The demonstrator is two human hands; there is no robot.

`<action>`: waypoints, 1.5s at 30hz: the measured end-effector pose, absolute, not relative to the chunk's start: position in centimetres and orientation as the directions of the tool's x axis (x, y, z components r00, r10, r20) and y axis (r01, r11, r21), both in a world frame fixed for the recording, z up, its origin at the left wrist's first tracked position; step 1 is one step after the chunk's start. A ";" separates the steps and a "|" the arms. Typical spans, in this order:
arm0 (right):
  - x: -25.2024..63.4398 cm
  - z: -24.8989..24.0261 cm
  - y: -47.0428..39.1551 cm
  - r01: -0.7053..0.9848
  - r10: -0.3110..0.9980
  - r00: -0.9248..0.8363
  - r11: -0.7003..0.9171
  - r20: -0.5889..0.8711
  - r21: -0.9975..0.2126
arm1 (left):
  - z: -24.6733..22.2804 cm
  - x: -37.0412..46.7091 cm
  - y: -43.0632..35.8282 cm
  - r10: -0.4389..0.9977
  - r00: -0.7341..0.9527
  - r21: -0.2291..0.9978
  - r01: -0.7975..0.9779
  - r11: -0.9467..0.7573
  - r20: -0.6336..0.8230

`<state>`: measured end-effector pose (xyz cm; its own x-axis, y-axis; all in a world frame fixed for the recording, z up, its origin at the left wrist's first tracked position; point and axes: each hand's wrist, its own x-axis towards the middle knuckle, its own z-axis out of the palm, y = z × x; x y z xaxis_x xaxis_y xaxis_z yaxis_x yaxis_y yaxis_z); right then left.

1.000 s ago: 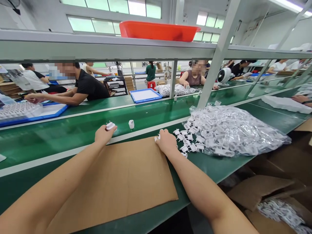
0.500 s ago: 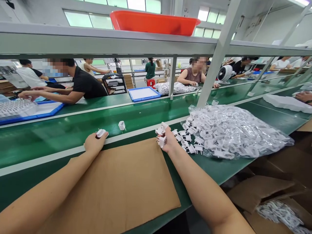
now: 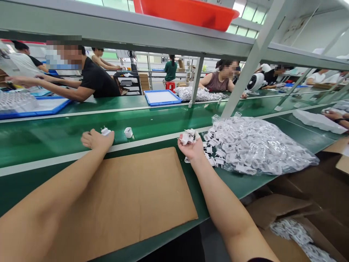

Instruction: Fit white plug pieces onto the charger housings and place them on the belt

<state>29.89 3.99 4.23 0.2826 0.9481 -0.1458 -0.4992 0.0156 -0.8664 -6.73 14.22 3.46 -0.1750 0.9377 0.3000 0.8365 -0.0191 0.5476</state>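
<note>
My left hand (image 3: 96, 140) is over the green belt, with a white plug piece (image 3: 105, 131), prongs up, between its thumb and index finger. The other fingers point left and are slightly blurred. Just right of it stands a white charger housing (image 3: 128, 132) on the belt. My right hand (image 3: 192, 147) is palm up, its fingers curled around several white plug pieces (image 3: 188, 137). Loose plug pieces (image 3: 219, 161) lie right beside it, at the mouth of a clear plastic bag (image 3: 261, 145) full of the same pieces.
A flat cardboard sheet (image 3: 141, 196) lies before me on the green bench. An overhead shelf (image 3: 109, 34) carries a red tray (image 3: 188, 12); its slanted post (image 3: 241, 82) rises behind the bag. An opened carton (image 3: 283, 203) of white parts sits lower right. Co-workers sit across the belt (image 3: 163, 118).
My left hand has moved left and forward, and its plug piece now points prongs up. My right hand has turned palm up around its plug pieces. The camera view has tilted.
</note>
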 end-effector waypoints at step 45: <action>22.5 4.9 -3.9 0.838 0.909 -0.417 0.389 0.011 -0.383 | 0.1 0.5 0.2 0.901 0.333 0.784 0.463 -0.413 0.278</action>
<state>22.54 -3.91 4.88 -0.4169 0.9089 0.0113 0.8378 0.3890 -0.3832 0.51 0.17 0.06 0.3333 0.9010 0.2776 0.4631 -0.4129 0.7842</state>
